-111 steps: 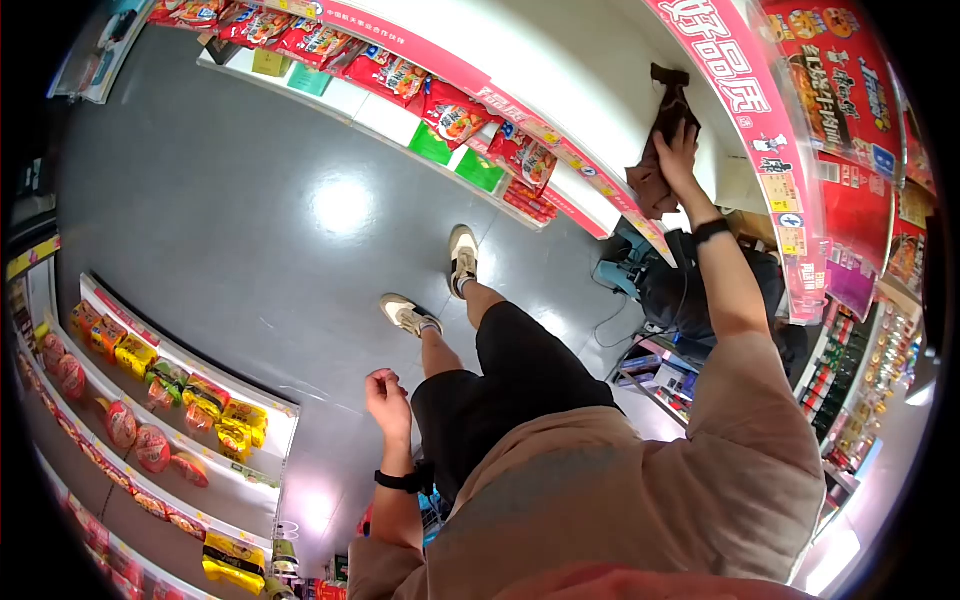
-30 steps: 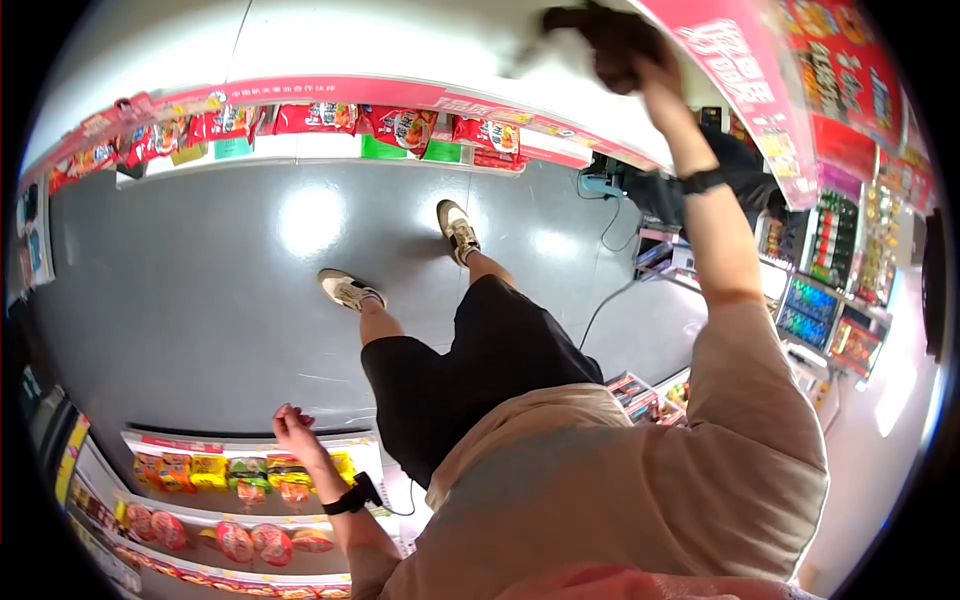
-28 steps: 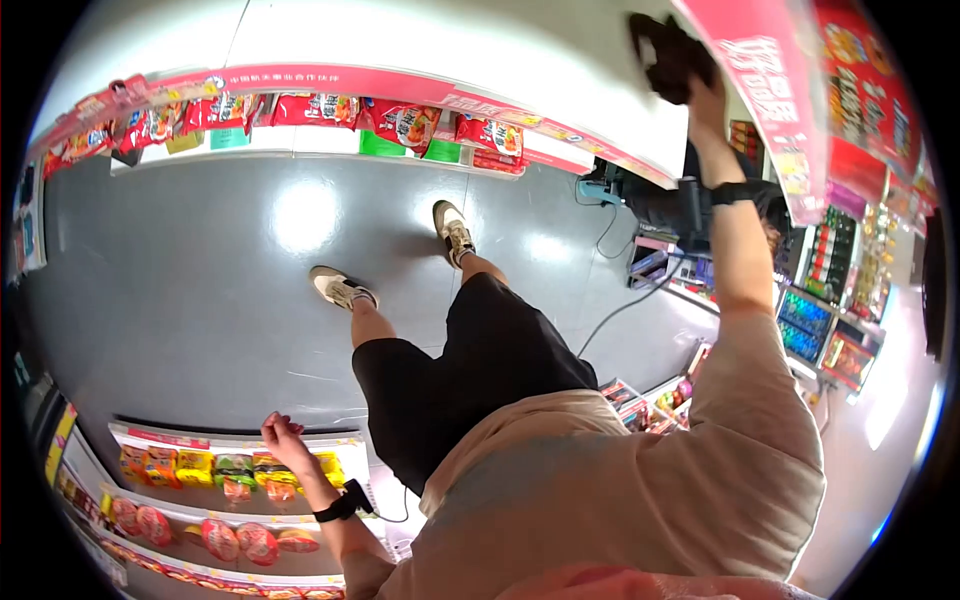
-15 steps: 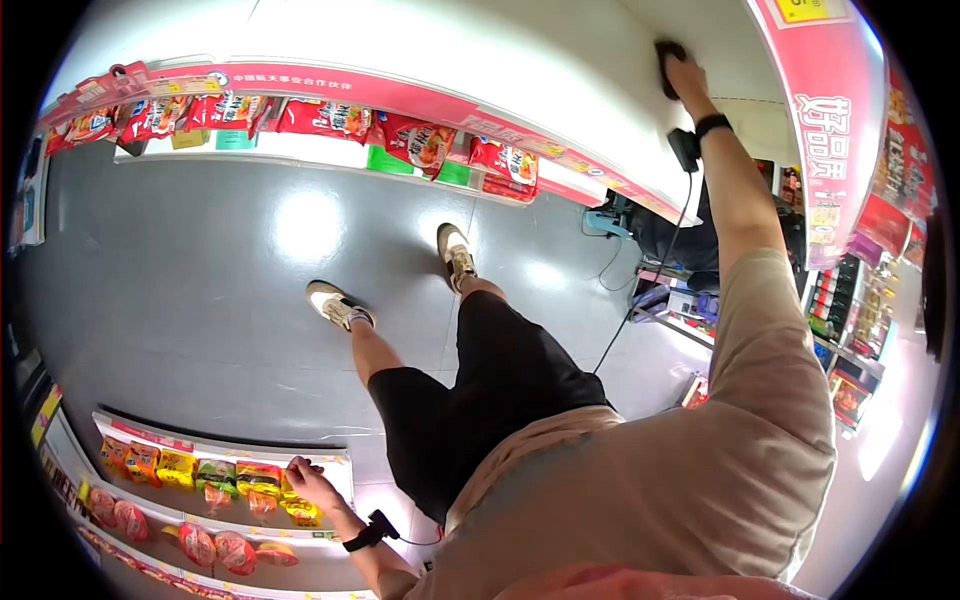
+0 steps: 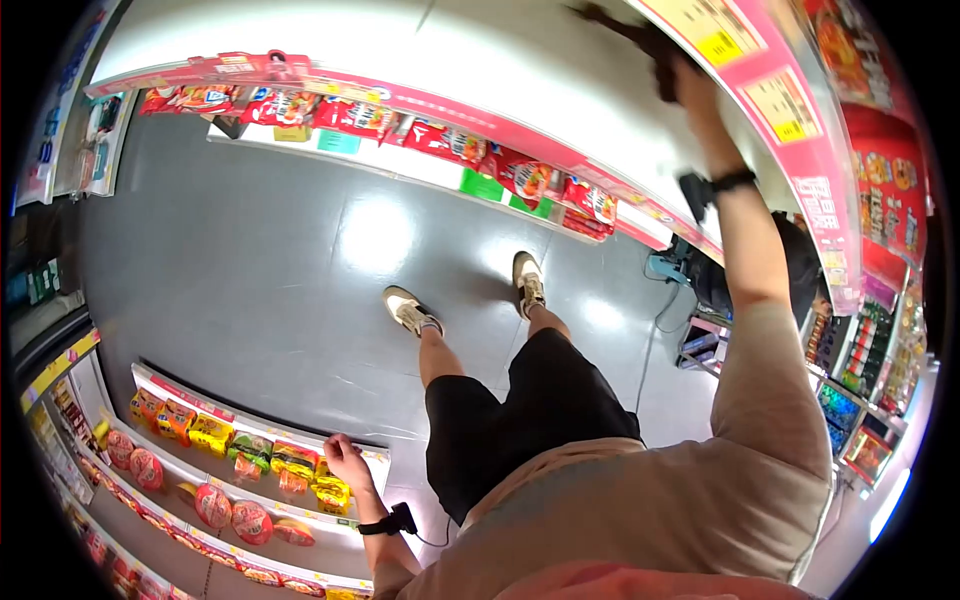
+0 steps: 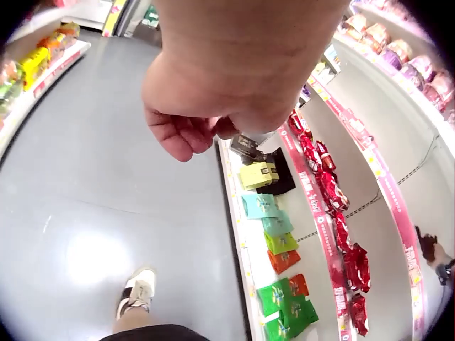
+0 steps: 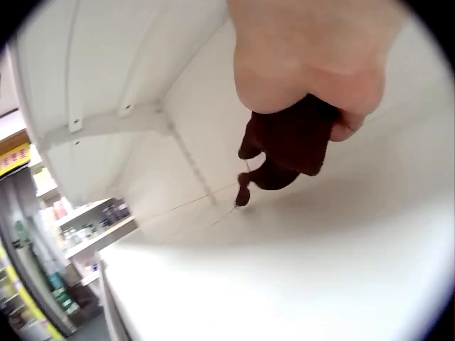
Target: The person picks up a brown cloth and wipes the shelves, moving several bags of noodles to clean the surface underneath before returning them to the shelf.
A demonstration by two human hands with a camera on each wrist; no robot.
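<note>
My right hand [image 5: 697, 92] reaches over the white shelf board [image 5: 520, 50] and grips a dark brown cloth [image 5: 645, 42], partly hidden by the price strip. In the right wrist view the cloth [image 7: 291, 142] is bunched under the palm, and a loose end trails onto the white shelf surface [image 7: 284, 263]. My left hand [image 5: 347, 460] hangs low with loosely curled fingers and nothing in it, over the shelf of yellow noodle packs [image 5: 210, 435]. The left wrist view shows the same hand [image 6: 206, 106] above the grey floor.
Red noodle bags [image 5: 440, 140] line the shelf under the board. A pink price strip [image 5: 790, 110] runs along the shelf edge above my right arm. Bowl noodles [image 5: 212, 505] stand at lower left. A cable [image 5: 650, 350] crosses the floor near a black bag [image 5: 710, 285].
My right hand has moved the cloth over the shelf board, away from the right end and back toward the left. My left hand stays low. The head view has shifted.
</note>
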